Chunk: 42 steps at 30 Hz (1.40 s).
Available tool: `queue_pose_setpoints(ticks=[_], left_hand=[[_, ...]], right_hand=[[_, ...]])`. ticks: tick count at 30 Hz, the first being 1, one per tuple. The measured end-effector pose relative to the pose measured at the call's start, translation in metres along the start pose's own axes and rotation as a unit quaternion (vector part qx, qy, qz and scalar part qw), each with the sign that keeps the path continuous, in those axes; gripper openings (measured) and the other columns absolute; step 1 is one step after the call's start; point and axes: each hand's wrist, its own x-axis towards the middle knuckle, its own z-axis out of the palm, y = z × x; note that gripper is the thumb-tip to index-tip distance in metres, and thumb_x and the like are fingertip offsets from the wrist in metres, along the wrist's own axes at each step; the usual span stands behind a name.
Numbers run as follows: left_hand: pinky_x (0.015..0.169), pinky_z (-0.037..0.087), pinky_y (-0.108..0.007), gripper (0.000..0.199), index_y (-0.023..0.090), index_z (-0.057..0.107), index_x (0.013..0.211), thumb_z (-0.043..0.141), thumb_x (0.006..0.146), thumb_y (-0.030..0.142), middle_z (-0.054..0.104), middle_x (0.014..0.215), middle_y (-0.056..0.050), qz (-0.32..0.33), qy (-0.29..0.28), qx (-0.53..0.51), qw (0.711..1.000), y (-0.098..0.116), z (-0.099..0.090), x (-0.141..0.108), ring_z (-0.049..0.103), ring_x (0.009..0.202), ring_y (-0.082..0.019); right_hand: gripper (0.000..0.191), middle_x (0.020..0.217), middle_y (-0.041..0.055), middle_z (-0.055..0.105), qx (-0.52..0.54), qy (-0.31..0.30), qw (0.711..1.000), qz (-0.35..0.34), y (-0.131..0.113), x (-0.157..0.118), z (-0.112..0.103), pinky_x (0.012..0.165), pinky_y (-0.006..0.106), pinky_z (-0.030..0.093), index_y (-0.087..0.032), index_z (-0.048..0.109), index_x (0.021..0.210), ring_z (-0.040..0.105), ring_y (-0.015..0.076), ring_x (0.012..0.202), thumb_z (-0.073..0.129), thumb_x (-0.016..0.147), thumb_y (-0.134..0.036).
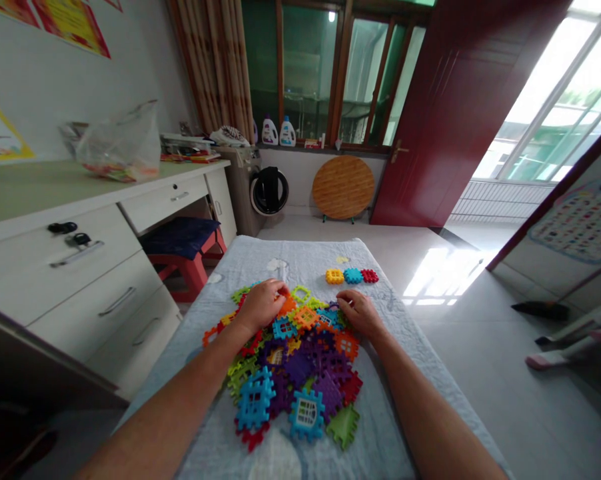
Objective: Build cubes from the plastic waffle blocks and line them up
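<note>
A heap of interlocking plastic building blocks [298,367], flat and notched in purple, blue, orange, green, red and yellow, lies on the cloth-covered table. At its far left side, my left hand [263,303] is closed, with its fingertips on an orange block [287,306]. My right hand [360,312] is at the far right edge of the heap, fingers bent and apart, close to a purple block [333,306]. Nothing shows between those fingers. Beyond the right hand, a yellow cube [334,276], a blue cube [353,275] and a red cube [369,275] stand in a row.
The table's pale blue cloth [290,252] spreads under everything. To the left is a white desk [145,193] bearing a plastic bag [123,147], with a red stool [193,257] beside it. A washing machine [243,187] and a round wooden tabletop [343,188] stand at the back.
</note>
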Motion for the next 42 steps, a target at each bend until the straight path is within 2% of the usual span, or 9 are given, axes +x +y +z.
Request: queue_pose_setpoints(ticks=[6,9,12,17,21,26,32,38,42], left_hand=[[0.08,0.045,-0.029,0.01,0.019,0.059,0.079,0.05,0.075,0.016,0.061,0.087,-0.003,0.009,0.059,-0.027,0.998,0.009,-0.015,-0.027,0.059,0.085,-0.018],[0.081,0.045,-0.031,0.009,0.02,0.06,0.083,0.054,0.077,0.023,0.062,0.087,-0.003,0.04,-0.024,-0.014,0.999,0.011,-0.02,-0.046,0.059,0.086,-0.019],[0.086,0.045,-0.032,0.022,0.021,0.062,0.094,0.061,0.076,0.034,0.064,0.099,-0.004,0.049,-0.104,-0.02,0.993,0.009,-0.025,-0.059,0.059,0.094,-0.02],[0.107,0.03,-0.039,0.062,0.021,0.051,0.123,0.069,0.066,0.035,0.051,0.134,-0.007,0.042,-0.13,0.011,0.991,0.001,-0.025,-0.053,0.041,0.126,-0.026],[0.104,0.034,-0.037,0.063,0.02,0.053,0.123,0.069,0.064,0.036,0.056,0.129,-0.007,0.04,-0.181,0.034,0.982,-0.004,-0.016,-0.046,0.047,0.121,-0.026],[0.098,0.038,-0.035,0.054,0.019,0.059,0.114,0.067,0.065,0.04,0.061,0.119,-0.009,0.017,-0.132,0.045,0.99,0.002,-0.017,-0.045,0.053,0.112,-0.026],[0.084,0.044,-0.032,0.047,0.017,0.063,0.101,0.062,0.069,0.051,0.065,0.099,-0.009,-0.045,-0.033,0.061,0.997,0.036,-0.016,-0.018,0.06,0.093,-0.024],[0.079,0.044,-0.035,0.042,0.021,0.067,0.089,0.063,0.066,0.056,0.067,0.092,-0.01,-0.08,-0.065,0.144,0.984,0.061,0.022,-0.002,0.06,0.09,-0.027],[0.076,0.044,-0.035,0.037,0.02,0.066,0.087,0.063,0.066,0.051,0.066,0.091,-0.01,-0.075,-0.073,0.166,0.98,0.062,0.03,-0.005,0.06,0.089,-0.028]], right_hand=[[0.023,0.08,0.0036,0.067,0.014,0.02,1.0,0.019,0.002,-0.001,0.0,0.069,0.025,0.043,-0.016,0.068,0.085,0.057,0.0139,0.068,0.049,0.081,-0.027],[0.023,0.076,0.0032,0.066,0.014,0.026,0.999,0.027,0.004,-0.001,0.001,0.066,0.025,0.042,-0.016,0.068,0.084,0.057,0.0141,0.067,0.048,0.081,-0.028],[0.023,0.074,0.0029,0.065,0.015,0.029,0.999,0.023,0.006,-0.001,0.002,0.065,0.025,0.041,-0.016,0.067,0.083,0.057,0.0143,0.067,0.048,0.081,-0.029],[0.024,0.075,0.003,0.065,0.006,0.036,0.999,0.014,0.008,-0.001,0.003,0.065,0.025,0.041,-0.017,0.066,0.082,0.056,0.0144,0.066,0.047,0.081,-0.031],[0.025,0.071,0.0025,0.064,0.002,0.031,0.999,0.028,0.007,-0.001,0.002,0.063,0.025,0.04,-0.016,0.066,0.082,0.055,0.0141,0.063,0.047,0.081,-0.033],[0.024,0.07,0.002,0.063,0.002,0.034,0.999,0.035,0.007,-0.001,0.002,0.062,0.024,0.039,-0.017,0.066,0.081,0.054,0.0136,0.062,0.047,0.08,-0.032],[0.022,0.069,0.0013,0.062,0.0,0.039,0.999,0.022,0.008,-0.001,0.003,0.061,0.024,0.038,-0.016,0.065,0.08,0.052,0.0125,0.061,0.048,0.079,-0.03],[0.021,0.068,0.0004,0.061,-0.002,0.036,0.999,0.022,0.009,-0.001,0.003,0.061,0.023,0.039,-0.016,0.065,0.081,0.051,0.0114,0.059,0.049,0.079,-0.028],[0.02,0.07,0.0007,0.061,-0.005,0.029,0.999,0.024,0.007,-0.001,0.003,0.061,0.023,0.039,-0.016,0.066,0.082,0.052,0.0116,0.061,0.05,0.078,-0.029]])
